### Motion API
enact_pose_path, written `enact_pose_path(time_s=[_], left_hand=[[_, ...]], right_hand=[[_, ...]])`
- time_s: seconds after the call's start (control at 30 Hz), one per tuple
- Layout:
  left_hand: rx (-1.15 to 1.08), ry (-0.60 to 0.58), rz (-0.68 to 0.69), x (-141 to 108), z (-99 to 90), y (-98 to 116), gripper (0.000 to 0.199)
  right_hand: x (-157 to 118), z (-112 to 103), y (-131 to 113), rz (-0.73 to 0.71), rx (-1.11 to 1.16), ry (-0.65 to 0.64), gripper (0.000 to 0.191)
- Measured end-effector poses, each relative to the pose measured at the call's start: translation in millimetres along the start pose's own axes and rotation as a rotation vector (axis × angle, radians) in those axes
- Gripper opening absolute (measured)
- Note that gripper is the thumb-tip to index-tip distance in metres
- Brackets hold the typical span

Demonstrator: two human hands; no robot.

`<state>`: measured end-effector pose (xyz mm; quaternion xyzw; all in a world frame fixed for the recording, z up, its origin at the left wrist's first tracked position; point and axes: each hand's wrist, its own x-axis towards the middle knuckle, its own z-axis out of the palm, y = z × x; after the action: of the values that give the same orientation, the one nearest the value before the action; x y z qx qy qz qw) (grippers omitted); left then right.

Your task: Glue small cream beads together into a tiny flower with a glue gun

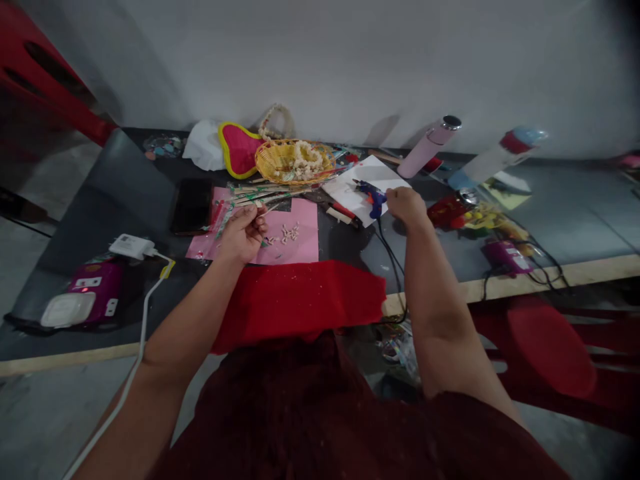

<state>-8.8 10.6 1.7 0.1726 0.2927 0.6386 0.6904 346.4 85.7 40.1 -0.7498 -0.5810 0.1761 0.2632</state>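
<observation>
My left hand [244, 233] is closed in a pinch over a pink sheet [307, 227]. A thin pale stick [271, 208] sticks out from its fingertips; its other end is hidden by the fingers. Small pale pieces [289, 233] lie in a loose pile on the pink sheet, just right of that hand. Further right, my right hand [407, 205] has its fingers curled at the rear end of a blue glue gun [371, 197] with an orange trigger. The gun's nozzle points left over a white sheet [385, 175], and its black cord [387, 243] runs down off the table.
Behind the hands stand a yellow wicker basket [270, 163] and a pink-and-yellow heart-like shape [243, 150]. A phone [193, 205], purple power socket [95, 293] and white charger [131, 245] lie left. A pink bottle [427, 148] and red flask [445, 210] are right. Red cloth [305, 293] covers the front edge.
</observation>
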Motion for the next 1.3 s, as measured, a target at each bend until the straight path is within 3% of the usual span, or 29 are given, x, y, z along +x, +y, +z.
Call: enact_pose_path(time_s=[0.1, 0.27, 0.37, 0.43, 0.8, 1.07, 1.3], left_hand=[[0.003, -0.005, -0.01, -0.3, -0.2, 0.0, 0.008], [-0.006, -0.007, -0.001, -0.1, -2.1, 1.0, 0.009], [-0.003, 0.002, 0.012, 1.0, -4.5, 1.1, 0.01], [0.0, 0.01, 0.016, 1.7, -5.7, 0.9, 0.011], [0.048, 0.001, 0.001, 0.0, -1.7, -2.3, 0.011], [0.234, -0.063, -0.12, -12.7, 7.1, -11.2, 0.015], [0.276, -0.104, -0.163, -17.3, 9.8, -19.2, 0.016]], right_hand=[[-24.2, 9.1, -27.1, -0.103, -0.07, 0.066, 0.024], [-89.9, 71.1, -88.7, -0.563, -0.079, -0.12, 0.027], [-120.4, 103.5, -108.6, -0.649, -0.19, -0.271, 0.022], [-129.7, 114.5, -110.0, -0.643, -0.246, -0.292, 0.021], [-130.7, 130.5, -94.7, -0.677, -0.255, -0.316, 0.019], [-127.0, 115.1, -94.8, -0.785, 0.361, 0.014, 0.015], [-132.1, 115.7, -94.2, -0.833, 0.461, 0.009, 0.011]])
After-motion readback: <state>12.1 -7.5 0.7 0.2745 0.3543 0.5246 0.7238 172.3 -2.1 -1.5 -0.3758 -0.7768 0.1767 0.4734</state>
